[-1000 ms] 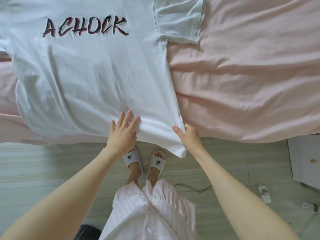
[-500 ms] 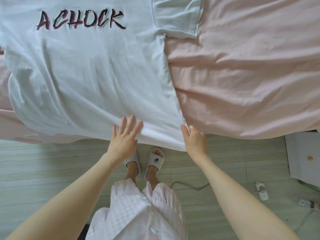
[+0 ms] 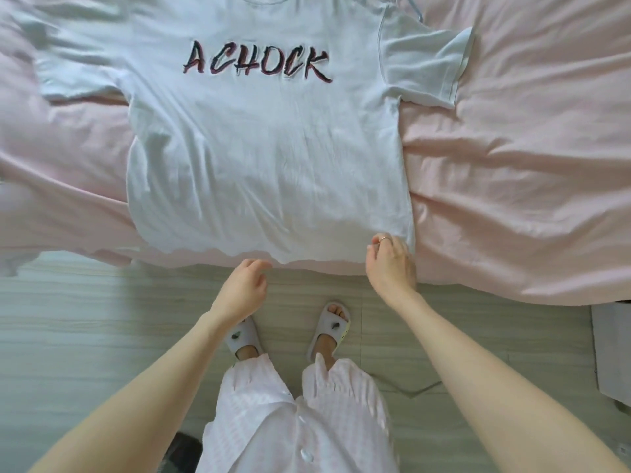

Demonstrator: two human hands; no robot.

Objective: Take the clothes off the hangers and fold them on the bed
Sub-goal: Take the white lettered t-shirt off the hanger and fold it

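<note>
At the near edge of the bed (image 3: 512,172), the right hand (image 3: 391,264) rests on the lower right corner of the T-shirt (image 3: 266,165), its fingers curled over the hem; whether the cloth is actually pinched cannot be told. A thin ring shows on one finger. The left hand (image 3: 243,288) hangs just below the middle of the hem, fingers loosely curled and holding nothing, apart from the fabric. The T-shirt, pale and printed with the dark lettering "ACHOCK", lies flat and face up on the pink sheet, both short sleeves spread outward, collar at the far side and hem along the mattress edge nearest the person. A hanger (image 3: 408,5) shows partly beside the right shoulder. Below the bed, the person stands on a pale wood-grain floor (image 3: 85,319) in grey slippers (image 3: 329,331) and pink checked pyjamas (image 3: 297,421).
</note>
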